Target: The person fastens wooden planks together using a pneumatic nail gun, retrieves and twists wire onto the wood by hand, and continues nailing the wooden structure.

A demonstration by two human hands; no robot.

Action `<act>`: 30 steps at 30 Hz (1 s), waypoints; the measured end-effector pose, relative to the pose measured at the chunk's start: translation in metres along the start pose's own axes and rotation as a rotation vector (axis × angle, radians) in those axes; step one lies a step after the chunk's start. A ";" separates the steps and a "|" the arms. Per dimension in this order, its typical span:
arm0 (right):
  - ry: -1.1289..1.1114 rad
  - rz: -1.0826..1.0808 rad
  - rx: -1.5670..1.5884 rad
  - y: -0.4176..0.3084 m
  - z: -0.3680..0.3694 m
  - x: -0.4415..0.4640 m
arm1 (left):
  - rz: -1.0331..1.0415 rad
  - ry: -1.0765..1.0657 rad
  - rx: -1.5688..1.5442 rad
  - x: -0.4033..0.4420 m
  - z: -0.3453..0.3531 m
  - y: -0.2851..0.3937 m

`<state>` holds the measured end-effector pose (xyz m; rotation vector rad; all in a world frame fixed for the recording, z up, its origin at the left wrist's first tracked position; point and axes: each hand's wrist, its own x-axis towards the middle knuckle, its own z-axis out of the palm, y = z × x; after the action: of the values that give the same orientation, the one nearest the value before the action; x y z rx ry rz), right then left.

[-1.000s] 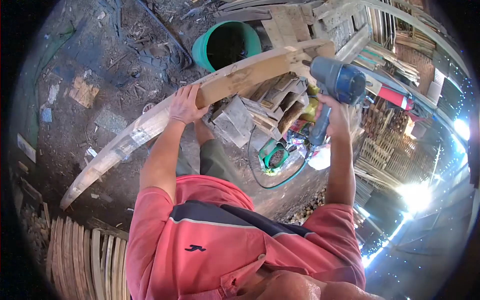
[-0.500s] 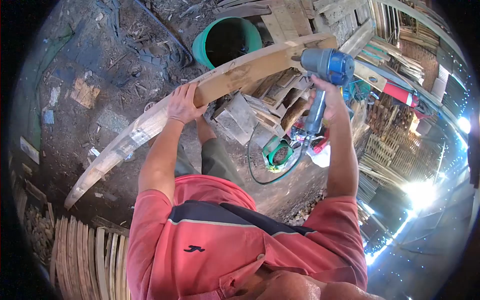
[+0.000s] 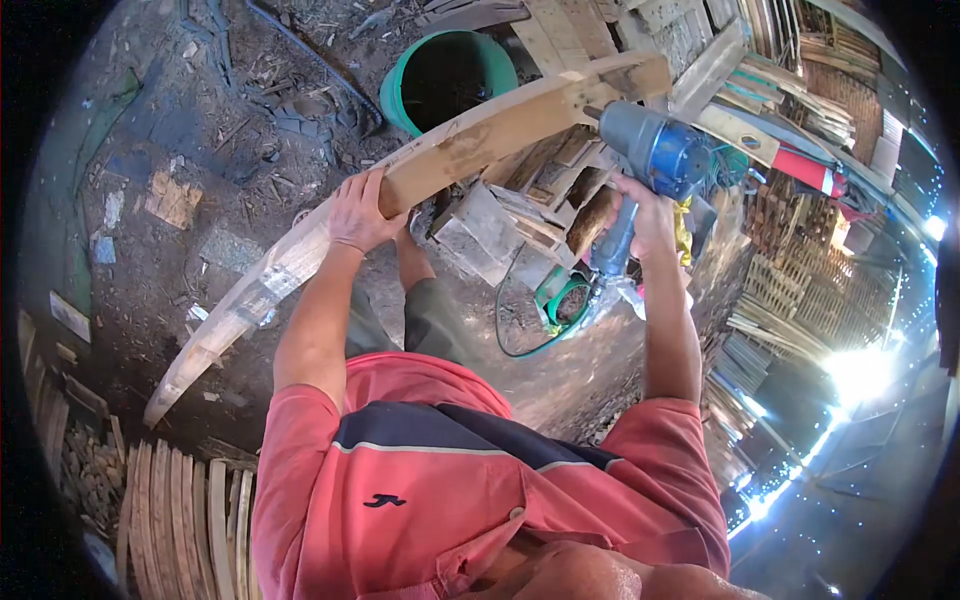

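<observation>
A long curved wooden beam point(image 3: 480, 140) runs from the lower left up to the upper right in the head view. My left hand point(image 3: 362, 212) is closed over its middle, fingers across the top edge. In my right hand point(image 3: 645, 218) is a blue and grey air impact wrench point(image 3: 650, 145), held by its handle. The narrow nose of the wrench points at the beam's side near the upper right end. Whether the nose touches the wood I cannot tell. A thin air hose point(image 3: 500, 320) hangs in a loop below the handle.
Behind the beam stands a green bucket point(image 3: 395, 95). Wood offcuts point(image 3: 485, 240) are piled beneath its right part. A red cylinder point(image 3: 803, 170) lies at the right. Stacked slats point(image 3: 165, 510) stand at lower left, and scraps litter the dirt floor.
The impact wrench has tilted, its body shifting slightly down and its handle swinging left. The beam has shifted slightly in view. My left hand keeps its hold on the beam.
</observation>
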<state>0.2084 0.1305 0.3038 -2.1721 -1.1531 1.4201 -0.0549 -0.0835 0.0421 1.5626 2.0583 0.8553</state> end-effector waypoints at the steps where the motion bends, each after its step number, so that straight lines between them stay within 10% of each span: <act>1: -0.011 -0.010 0.009 0.002 0.002 0.002 | -0.002 -0.005 0.008 0.000 0.001 -0.001; 17: -0.078 0.059 0.130 0.031 -0.015 0.017 | 0.020 -0.032 0.111 0.001 0.004 0.003; 30: 0.565 0.292 -0.166 0.347 -0.113 0.024 | 0.125 -0.040 0.312 0.005 0.021 0.005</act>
<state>0.4698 -0.0512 0.1245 -2.6947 -0.7890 0.7205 -0.0387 -0.0729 0.0305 1.8705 2.1635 0.5575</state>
